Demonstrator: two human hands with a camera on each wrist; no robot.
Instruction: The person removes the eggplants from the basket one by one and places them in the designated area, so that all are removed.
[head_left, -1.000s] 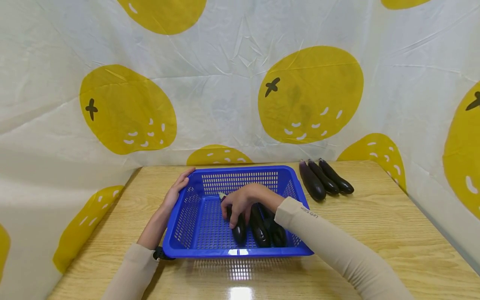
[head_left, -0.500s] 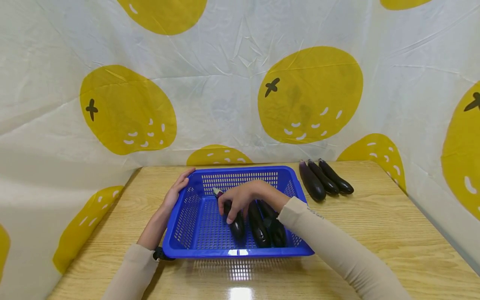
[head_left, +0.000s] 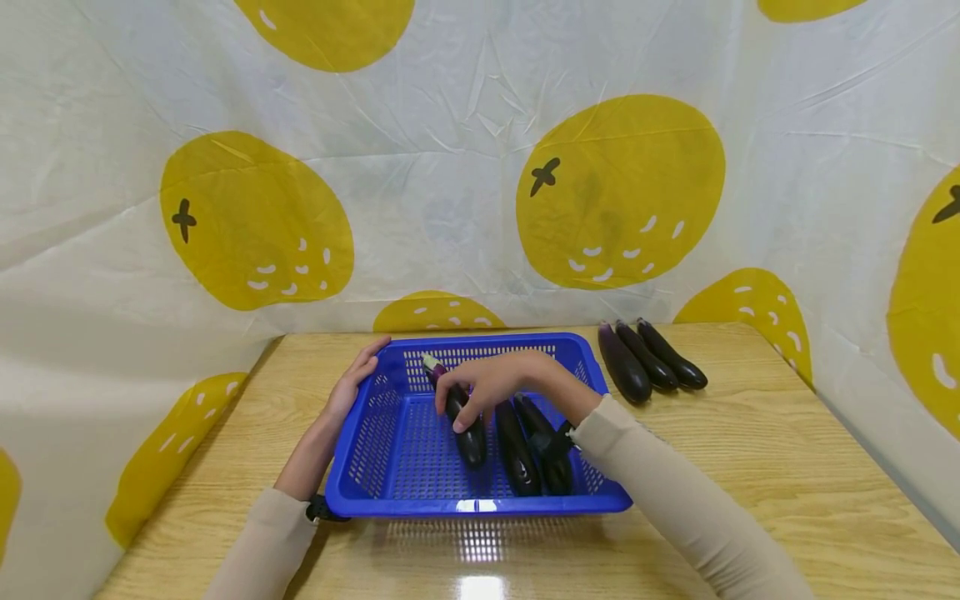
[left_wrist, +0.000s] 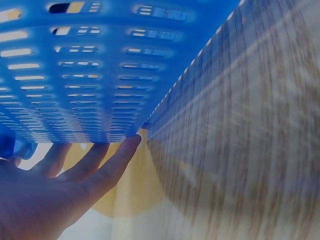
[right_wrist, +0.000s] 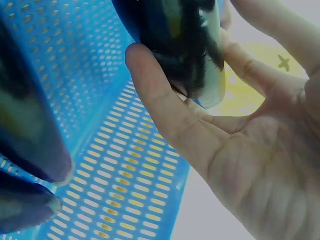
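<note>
A blue perforated basket [head_left: 390, 475] stands on the wooden table. My right hand [head_left: 487, 387] grips a dark purple eggplant [head_left: 463, 429] and holds it tilted above the basket floor, stem end up toward the back wall. The right wrist view shows my fingers [right_wrist: 165, 120] curled round that eggplant [right_wrist: 185, 45]. Two more eggplants [head_left: 519, 454] lie in the basket to its right. My left hand [head_left: 352, 379] rests with straight fingers against the basket's left rim; in the left wrist view those fingers [left_wrist: 100, 165] lie along the basket wall [left_wrist: 90, 75].
Three eggplants [head_left: 648, 362] lie side by side on the table [head_left: 750, 450] at the back right of the basket. A white cloth with yellow fruit prints [head_left: 615, 192] hangs behind and at both sides. The table's right edge runs close to the cloth.
My right hand has lifted the left eggplant off the basket floor and drawn it up and back, its stem end rising. The left hand has stayed on the rim.
</note>
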